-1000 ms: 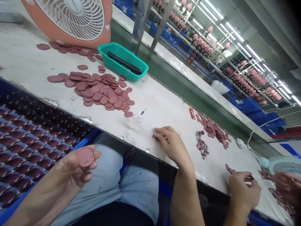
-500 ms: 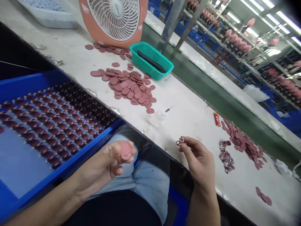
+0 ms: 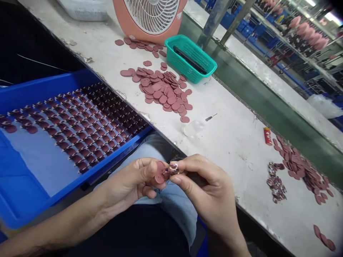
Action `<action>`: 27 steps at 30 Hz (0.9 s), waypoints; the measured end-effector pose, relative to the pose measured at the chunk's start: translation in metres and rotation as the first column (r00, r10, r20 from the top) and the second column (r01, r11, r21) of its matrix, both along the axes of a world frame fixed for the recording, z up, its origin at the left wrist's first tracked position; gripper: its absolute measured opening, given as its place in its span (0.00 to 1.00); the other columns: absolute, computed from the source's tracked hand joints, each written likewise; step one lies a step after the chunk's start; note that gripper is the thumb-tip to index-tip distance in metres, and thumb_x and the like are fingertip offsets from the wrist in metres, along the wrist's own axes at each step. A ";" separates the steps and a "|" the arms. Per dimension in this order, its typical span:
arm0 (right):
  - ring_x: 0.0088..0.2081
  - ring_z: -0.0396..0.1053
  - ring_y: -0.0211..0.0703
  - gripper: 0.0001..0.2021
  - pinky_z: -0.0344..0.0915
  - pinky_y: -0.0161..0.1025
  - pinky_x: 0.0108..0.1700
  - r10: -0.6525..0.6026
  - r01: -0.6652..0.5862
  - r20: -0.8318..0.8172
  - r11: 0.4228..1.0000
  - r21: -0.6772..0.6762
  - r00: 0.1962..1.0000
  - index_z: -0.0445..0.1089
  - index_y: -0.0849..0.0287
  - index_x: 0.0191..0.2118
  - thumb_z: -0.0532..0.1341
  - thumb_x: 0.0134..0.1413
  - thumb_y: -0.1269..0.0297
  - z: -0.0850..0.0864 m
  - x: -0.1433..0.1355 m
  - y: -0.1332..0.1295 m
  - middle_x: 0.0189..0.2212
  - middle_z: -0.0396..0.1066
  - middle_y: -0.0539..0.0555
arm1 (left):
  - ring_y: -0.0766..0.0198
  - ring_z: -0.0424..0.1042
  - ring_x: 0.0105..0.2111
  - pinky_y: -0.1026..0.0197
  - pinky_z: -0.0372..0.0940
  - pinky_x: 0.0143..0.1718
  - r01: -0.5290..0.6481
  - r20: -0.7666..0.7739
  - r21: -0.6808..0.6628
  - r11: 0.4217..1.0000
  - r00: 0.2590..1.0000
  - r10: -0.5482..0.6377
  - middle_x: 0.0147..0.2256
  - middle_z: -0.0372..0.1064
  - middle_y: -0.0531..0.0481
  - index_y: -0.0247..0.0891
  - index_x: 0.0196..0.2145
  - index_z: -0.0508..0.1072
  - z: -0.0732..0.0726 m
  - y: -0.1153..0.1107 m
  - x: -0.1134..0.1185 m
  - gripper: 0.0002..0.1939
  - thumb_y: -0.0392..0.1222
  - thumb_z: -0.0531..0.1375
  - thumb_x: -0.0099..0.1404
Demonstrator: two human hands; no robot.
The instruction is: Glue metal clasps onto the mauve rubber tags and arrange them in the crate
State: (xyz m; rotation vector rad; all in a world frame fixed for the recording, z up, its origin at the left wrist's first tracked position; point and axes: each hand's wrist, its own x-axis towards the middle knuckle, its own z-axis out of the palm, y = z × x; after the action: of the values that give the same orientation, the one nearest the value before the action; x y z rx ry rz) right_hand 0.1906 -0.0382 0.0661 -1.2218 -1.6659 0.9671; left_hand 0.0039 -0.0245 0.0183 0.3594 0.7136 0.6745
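My left hand (image 3: 139, 178) pinches a flat, oval, dusty-pink disc (image 3: 160, 171) between thumb and fingers, above my lap. From the other side my right hand (image 3: 206, 185) grips a small shiny metallic-and-pink piece (image 3: 173, 169) against the disc's edge; its exact shape is partly covered by fingertips. A small heap of similar shiny pieces (image 3: 276, 184) lies on the table to the right. Loose oval discs (image 3: 163, 91) form a large pile beyond my hands, and another pile of discs (image 3: 302, 164) is at the right.
At left, a blue tray (image 3: 29, 210) holds rows of joined pieces. On the white table (image 3: 227, 142) are a clear bottle with a needle tip (image 3: 195, 126), a green basket (image 3: 191, 64) holding a black object, an orange fan (image 3: 120, 21) and a red wrapped item (image 3: 267, 136).
My right hand has moved left and brought the shiny piece up against the disc in my left hand. The camera view has shifted, so the table things appear displaced.
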 end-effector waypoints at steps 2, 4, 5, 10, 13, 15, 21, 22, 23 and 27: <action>0.34 0.75 0.34 0.06 0.71 0.32 0.37 0.022 -0.022 0.040 1.000 0.017 0.999 0.79 0.52 0.42 0.71 0.59 0.68 0.001 0.000 0.001 0.33 0.79 0.46 | 0.70 0.64 0.24 0.74 0.63 0.21 0.010 0.007 0.021 1.000 1.000 -0.010 0.25 0.68 0.52 0.38 0.23 0.80 -0.001 0.000 0.000 0.22 0.60 0.77 0.49; 0.33 0.75 0.33 0.06 0.70 0.31 0.37 0.035 -0.036 0.065 0.999 0.023 0.997 0.79 0.52 0.42 0.71 0.59 0.68 0.002 0.000 0.001 0.32 0.79 0.46 | 0.69 0.65 0.25 0.74 0.64 0.22 0.017 0.003 0.040 0.999 1.000 -0.017 0.26 0.69 0.52 0.39 0.27 0.82 -0.001 0.000 -0.001 0.20 0.59 0.76 0.52; 0.33 0.75 0.33 0.06 0.70 0.31 0.37 0.038 -0.040 0.070 0.999 0.024 0.997 0.79 0.53 0.42 0.71 0.59 0.68 0.002 0.000 0.002 0.32 0.79 0.46 | 0.70 0.66 0.25 0.75 0.64 0.23 0.016 0.005 0.043 0.999 1.000 -0.017 0.26 0.70 0.52 0.39 0.28 0.83 -0.001 0.000 -0.001 0.19 0.58 0.76 0.52; 0.34 0.76 0.33 0.05 0.70 0.31 0.37 0.049 -0.051 0.075 0.998 0.027 0.996 0.79 0.55 0.41 0.70 0.59 0.69 0.003 -0.001 0.003 0.32 0.79 0.47 | 0.71 0.65 0.24 0.75 0.65 0.22 0.014 0.015 0.009 1.000 1.000 -0.015 0.25 0.68 0.52 0.37 0.26 0.82 0.000 0.001 0.000 0.21 0.59 0.77 0.50; 0.34 0.75 0.32 0.06 0.70 0.30 0.37 0.074 -0.076 0.081 0.997 0.029 0.994 0.79 0.56 0.42 0.70 0.59 0.70 0.003 0.000 0.004 0.32 0.79 0.47 | 0.71 0.64 0.23 0.75 0.64 0.21 0.015 0.012 -0.005 1.000 1.000 -0.015 0.24 0.67 0.52 0.37 0.27 0.82 -0.001 0.001 0.000 0.24 0.61 0.77 0.48; 0.33 0.75 0.32 0.06 0.70 0.30 0.38 0.091 -0.095 0.083 0.995 0.041 0.992 0.79 0.56 0.42 0.70 0.59 0.71 0.003 0.000 0.004 0.32 0.79 0.46 | 0.71 0.65 0.24 0.75 0.64 0.22 0.015 0.013 -0.004 1.000 1.000 -0.015 0.25 0.67 0.52 0.37 0.29 0.82 -0.002 0.000 0.000 0.24 0.62 0.76 0.49; 0.34 0.75 0.33 0.06 0.71 0.31 0.37 0.119 -0.124 0.093 0.991 0.058 0.989 0.79 0.57 0.41 0.69 0.59 0.73 0.005 0.001 0.005 0.32 0.80 0.48 | 0.70 0.66 0.24 0.75 0.64 0.21 0.008 -0.004 0.008 1.000 1.000 -0.008 0.25 0.68 0.52 0.37 0.28 0.82 -0.004 -0.002 -0.002 0.22 0.59 0.76 0.50; 0.35 0.75 0.33 0.06 0.71 0.31 0.38 0.124 -0.130 0.097 0.990 0.062 0.988 0.79 0.58 0.42 0.69 0.59 0.73 0.005 0.001 0.005 0.33 0.80 0.48 | 0.71 0.66 0.24 0.75 0.64 0.21 0.006 -0.003 0.005 1.000 1.000 -0.006 0.25 0.68 0.52 0.37 0.28 0.82 -0.004 -0.002 -0.002 0.21 0.59 0.76 0.51; 0.35 0.76 0.32 0.06 0.71 0.31 0.39 0.129 -0.137 0.102 0.988 0.067 0.986 0.79 0.58 0.42 0.69 0.60 0.73 0.006 0.001 0.005 0.33 0.80 0.48 | 0.71 0.66 0.24 0.75 0.64 0.21 0.005 0.004 -0.002 1.000 1.000 -0.005 0.24 0.68 0.52 0.37 0.28 0.83 -0.004 -0.003 -0.002 0.21 0.59 0.76 0.51; 0.36 0.76 0.30 0.07 0.71 0.28 0.41 0.157 -0.171 0.130 0.980 0.101 0.979 0.79 0.60 0.43 0.68 0.60 0.75 0.008 0.000 0.006 0.34 0.80 0.48 | 0.72 0.67 0.24 0.76 0.64 0.22 -0.014 0.021 -0.021 1.000 1.000 0.015 0.24 0.68 0.53 0.38 0.28 0.83 -0.003 -0.002 -0.001 0.19 0.56 0.77 0.51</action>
State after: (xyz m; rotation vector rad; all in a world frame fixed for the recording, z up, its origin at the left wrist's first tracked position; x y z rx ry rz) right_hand 0.1909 -0.0326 0.0746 -1.1000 -1.9153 0.8994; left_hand 0.0027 -0.0267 0.0156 0.3275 0.7029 0.6832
